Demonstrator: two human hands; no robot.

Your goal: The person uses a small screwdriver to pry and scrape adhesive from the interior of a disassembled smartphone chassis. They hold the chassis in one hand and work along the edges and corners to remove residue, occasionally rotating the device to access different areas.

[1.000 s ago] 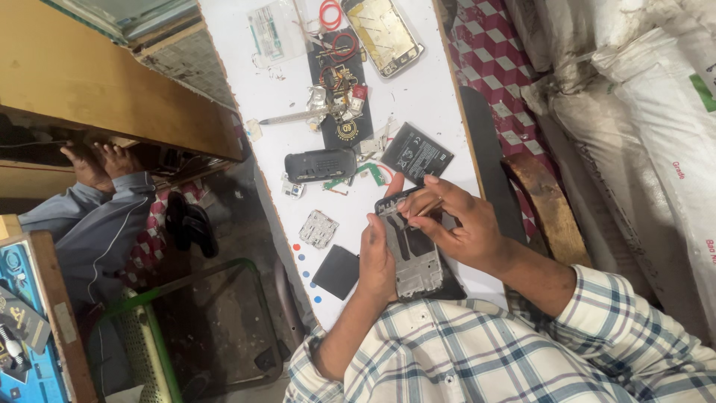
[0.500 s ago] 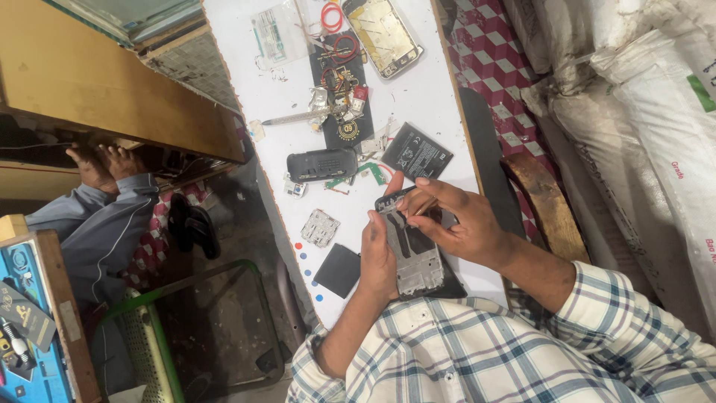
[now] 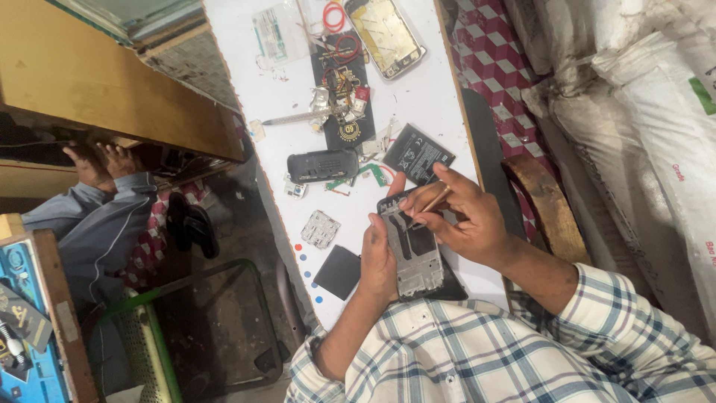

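An opened phone body [image 3: 412, 250] with its back off lies on the white table [image 3: 418, 97] near the front edge. My left hand [image 3: 378, 261] grips its left side and holds it steady. My right hand [image 3: 462, 216] pinches a thin brown-handled tool [image 3: 429, 203], whose tip rests on the upper part of the phone's inside. Both sleeves are checked.
On the table lie a black battery [image 3: 418, 153], a small dark keypad phone [image 3: 322, 166], a metal shield plate [image 3: 320, 228], a black square piece [image 3: 338, 272], a phone frame [image 3: 385, 33], and loose parts on a dark mat [image 3: 341, 97]. Another person [image 3: 104, 216] sits at left. White sacks [image 3: 641, 112] fill the right.
My right hand's fingers have shifted slightly over the phone with the tool. The phone and my left hand stay in place.
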